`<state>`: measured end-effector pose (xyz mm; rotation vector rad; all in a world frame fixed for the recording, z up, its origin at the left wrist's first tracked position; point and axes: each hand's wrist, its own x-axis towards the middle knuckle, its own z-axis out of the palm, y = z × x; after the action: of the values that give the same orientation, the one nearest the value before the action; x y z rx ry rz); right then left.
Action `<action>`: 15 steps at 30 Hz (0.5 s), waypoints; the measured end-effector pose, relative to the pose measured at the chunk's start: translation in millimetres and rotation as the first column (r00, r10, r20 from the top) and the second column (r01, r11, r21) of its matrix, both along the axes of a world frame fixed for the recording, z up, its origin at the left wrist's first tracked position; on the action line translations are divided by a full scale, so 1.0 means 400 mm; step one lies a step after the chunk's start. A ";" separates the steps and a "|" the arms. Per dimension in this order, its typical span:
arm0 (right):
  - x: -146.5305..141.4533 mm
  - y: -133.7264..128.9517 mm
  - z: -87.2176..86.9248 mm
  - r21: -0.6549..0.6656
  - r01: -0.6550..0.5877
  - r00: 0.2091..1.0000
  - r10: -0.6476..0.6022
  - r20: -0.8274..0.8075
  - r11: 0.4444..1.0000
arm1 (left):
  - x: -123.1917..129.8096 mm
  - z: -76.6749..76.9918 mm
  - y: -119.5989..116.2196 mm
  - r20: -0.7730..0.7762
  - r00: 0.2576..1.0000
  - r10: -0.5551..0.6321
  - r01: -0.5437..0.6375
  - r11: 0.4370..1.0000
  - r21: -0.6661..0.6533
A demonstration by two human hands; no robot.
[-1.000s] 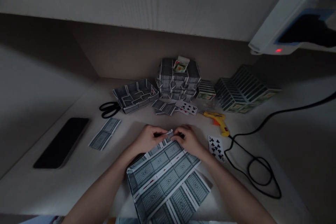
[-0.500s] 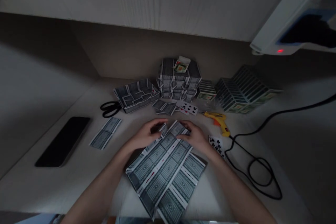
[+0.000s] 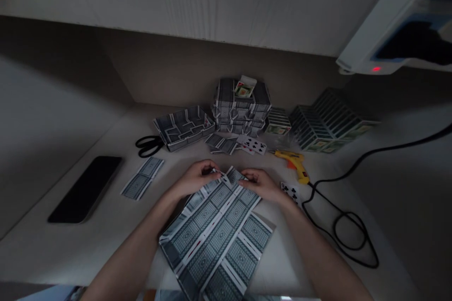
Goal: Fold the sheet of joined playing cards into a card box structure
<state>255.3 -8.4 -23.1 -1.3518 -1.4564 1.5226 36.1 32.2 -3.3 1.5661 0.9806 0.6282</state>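
Note:
A piece built of joined playing cards, patterned backs up, lies tilted in front of me. Its left and near sides have folded edges, and a flat flap of cards spreads at its lower right. My left hand is closed in a pinch on a small folded card flap at the far left corner. Closed on the far right edge is my right hand, thumb on top and fingers partly hidden beneath.
Behind stand an open card tray, stacked card boxes and several card packs. Loose cards, black-handled scissors and a phone lie around. On the right, a yellow glue gun trails a black cable.
The card piece has shifted slightly left and toward me. My left hand has moved a little closer in, and the corner flap now leans over toward the right.

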 end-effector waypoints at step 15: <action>-0.011 0.005 -0.009 -0.111 0.202 0.958 -0.220 -0.183 0.973 | -0.036 0.009 0.000 -0.024 0.968 -0.250 0.241 0.950 -0.199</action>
<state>250.7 -6.3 -26.9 -1.3241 -1.0977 1.5482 21.7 32.1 0.5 1.5031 0.8386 0.3109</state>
